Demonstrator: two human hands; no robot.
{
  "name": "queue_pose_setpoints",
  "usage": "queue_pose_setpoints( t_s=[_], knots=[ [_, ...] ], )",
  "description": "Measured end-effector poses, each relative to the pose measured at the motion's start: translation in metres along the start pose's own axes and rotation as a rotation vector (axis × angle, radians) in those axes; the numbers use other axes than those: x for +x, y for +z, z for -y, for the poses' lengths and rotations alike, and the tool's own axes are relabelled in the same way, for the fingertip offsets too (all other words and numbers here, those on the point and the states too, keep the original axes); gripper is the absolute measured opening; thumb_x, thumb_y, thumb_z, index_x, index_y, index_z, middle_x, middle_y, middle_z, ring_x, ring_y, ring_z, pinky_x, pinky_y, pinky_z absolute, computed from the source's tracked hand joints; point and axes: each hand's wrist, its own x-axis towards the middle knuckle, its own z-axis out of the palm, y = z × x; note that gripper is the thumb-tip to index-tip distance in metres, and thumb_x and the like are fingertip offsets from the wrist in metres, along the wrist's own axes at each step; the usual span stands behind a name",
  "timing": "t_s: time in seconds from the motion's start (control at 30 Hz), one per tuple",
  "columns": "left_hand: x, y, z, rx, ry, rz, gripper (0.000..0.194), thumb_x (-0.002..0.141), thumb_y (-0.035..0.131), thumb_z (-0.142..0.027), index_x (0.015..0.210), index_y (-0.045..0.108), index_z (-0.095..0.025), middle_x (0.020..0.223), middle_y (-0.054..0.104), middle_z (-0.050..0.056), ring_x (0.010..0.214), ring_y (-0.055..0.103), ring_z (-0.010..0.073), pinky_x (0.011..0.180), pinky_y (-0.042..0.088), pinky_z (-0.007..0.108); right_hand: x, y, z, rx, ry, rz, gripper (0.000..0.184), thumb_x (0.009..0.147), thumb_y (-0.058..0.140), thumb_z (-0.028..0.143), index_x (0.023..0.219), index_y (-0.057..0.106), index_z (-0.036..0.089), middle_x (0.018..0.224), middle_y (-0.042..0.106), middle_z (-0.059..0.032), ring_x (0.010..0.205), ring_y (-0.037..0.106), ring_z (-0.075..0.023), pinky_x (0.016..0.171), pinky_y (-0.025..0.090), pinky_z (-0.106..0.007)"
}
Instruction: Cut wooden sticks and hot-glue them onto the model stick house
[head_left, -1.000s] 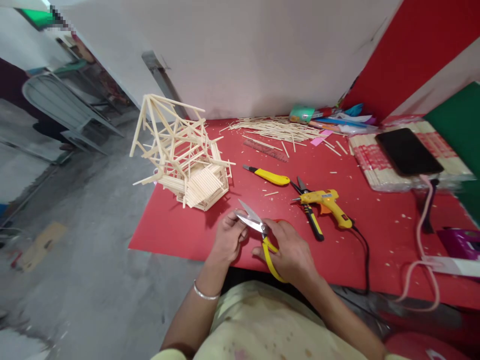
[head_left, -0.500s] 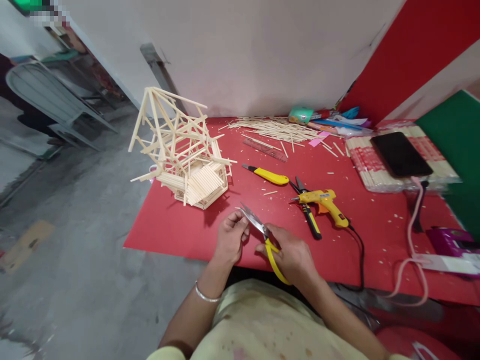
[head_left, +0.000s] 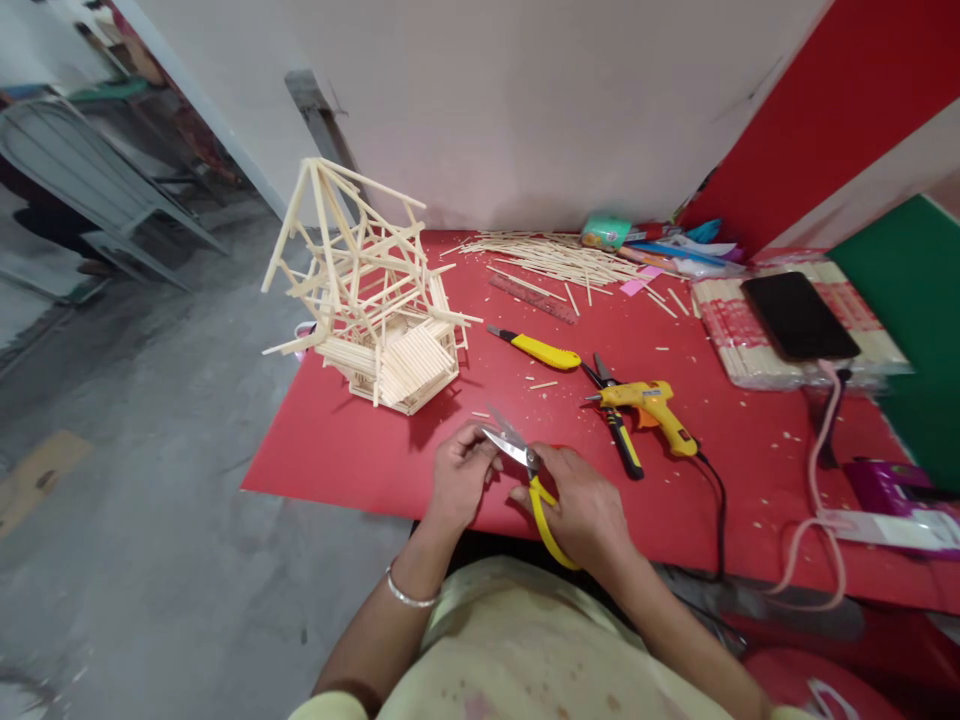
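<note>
My right hand [head_left: 581, 500] grips yellow-handled scissors [head_left: 541, 515], their blades parted and pointing at my left fingertips. One blade is blurred by motion; the other lies right against the fingers. My left hand [head_left: 461, 470] is closed in a pinch at the blade tips, and whatever it holds is too small to make out. Just beyond them a short piece of stick [head_left: 481, 414] lies on the red tabletop [head_left: 337, 470]. Farther back on the left stands a model house [head_left: 416, 365] of thin wooden sticks, with an open roof frame.
A yellow utility knife [head_left: 544, 351], pliers-like cutters [head_left: 626, 450] and a corded yellow glue gun [head_left: 652, 402] lie to the right. Behind them are a clear ruler [head_left: 532, 298] and loose sticks [head_left: 555, 258]. A phone [head_left: 799, 315] rests on packed sticks [head_left: 731, 345].
The scissor blades have spread farther apart, one coming down against my left fingertips. Both hands stay in nearly the same place; the view has shifted slightly.
</note>
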Motion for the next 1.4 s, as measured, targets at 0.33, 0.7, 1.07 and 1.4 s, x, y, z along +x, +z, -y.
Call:
queue_pose_setpoints(
  t_s=[0.33,0.7,1.07,1.4],
  knots=[
    [-0.003,-0.002,-0.010,0.154,0.117,-0.019,0.007,0.082,0.063,-0.021,0.084,0.069,-0.017,0.067,0.061,-0.001,0.051,0.052,0.0088,0.050,0.043,0.020,0.000,-0.001,0.003,-0.078,0.004,-0.015,0.046,0.089,0.058,0.054,0.125,0.057,0.024,0.100,0.064,-0.0073,0.090,0.062,-0.0231,0.069,0.040,-0.029],
    [0.004,-0.009,-0.020,0.263,0.235,0.063,0.011,0.080,0.058,-0.011,0.079,0.067,-0.017,0.083,0.061,0.000,0.055,0.059,0.0092,0.053,0.049,0.022,-0.001,0.005,0.000,-0.123,-0.011,-0.030,0.044,0.092,0.054,0.056,0.122,0.061,0.025,0.093,0.066,-0.0051,0.081,0.062,-0.0195,0.064,0.034,-0.028],
    [0.002,-0.002,-0.017,0.180,0.151,0.026,0.005,0.085,0.061,-0.020,0.083,0.065,-0.017,0.062,0.059,-0.003,0.049,0.052,0.0086,0.048,0.043,0.019,0.000,0.004,0.000,-0.086,0.011,-0.072,0.043,0.090,0.057,0.054,0.122,0.061,0.025,0.094,0.066,-0.0049,0.084,0.060,-0.0187,0.065,0.033,-0.027],
    [0.005,-0.003,-0.014,0.189,0.135,-0.027,0.011,0.081,0.060,-0.015,0.081,0.071,-0.015,0.059,0.060,-0.003,0.047,0.052,0.0079,0.046,0.043,0.018,0.001,0.008,0.001,-0.180,0.035,-0.057,0.043,0.091,0.056,0.051,0.125,0.061,0.025,0.093,0.062,-0.0062,0.087,0.057,-0.0205,0.070,0.032,-0.029]
  ],
)
